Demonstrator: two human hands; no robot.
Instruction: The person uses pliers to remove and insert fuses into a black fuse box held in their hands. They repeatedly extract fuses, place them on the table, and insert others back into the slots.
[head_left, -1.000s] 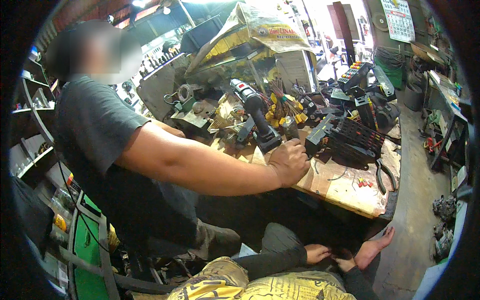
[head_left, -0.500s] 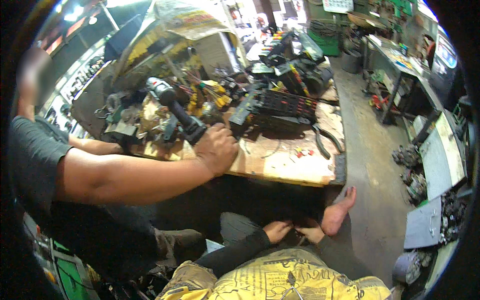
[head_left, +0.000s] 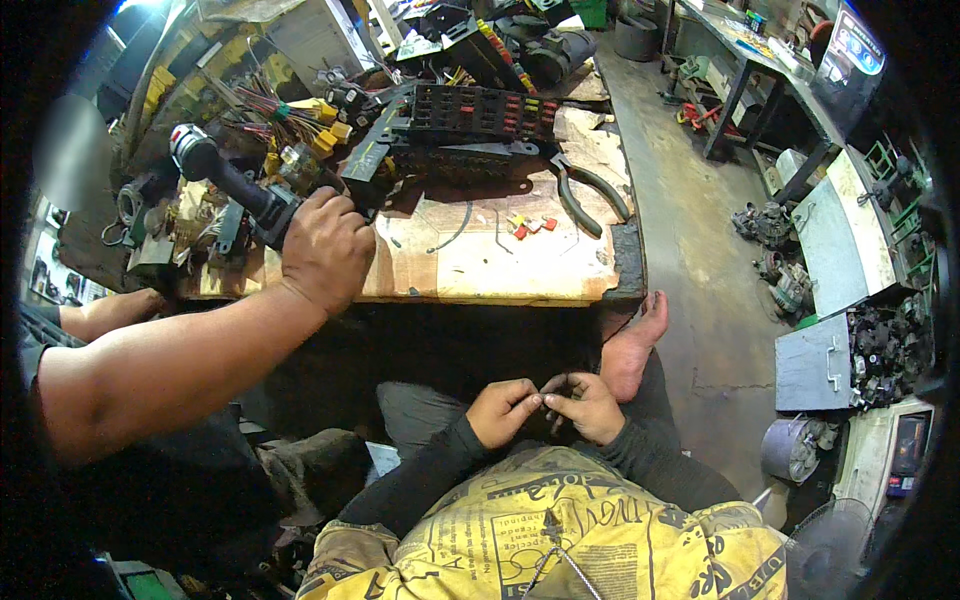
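Note:
My left hand [head_left: 503, 412] and my right hand [head_left: 592, 409] meet in front of my yellow printed shirt, below the bench edge. Thumbs and fingertips of both are pinched together on something small; it is too small and shaded to name. On the bench beyond lie black-handled pliers [head_left: 597, 209], small red and white pieces [head_left: 530, 228] and a dark fuse box [head_left: 480, 115] with rows of red fuses. From the left reaches a co-worker's arm, its closed hand [head_left: 330, 250] at the base of a cordless power tool [head_left: 235, 185].
The worn wooden bench [head_left: 480, 270] also carries bundled wires with yellow connectors [head_left: 310, 125]. A bare foot [head_left: 632, 350] rests by its corner. To the right stand a metal worktable [head_left: 745, 60], a grey metal box [head_left: 812, 365] and greasy machine parts [head_left: 775, 255] along the floor.
My view has tilted down and to the right, so the bench sits higher and further left. My hands show more fully now, still fingertip to fingertip.

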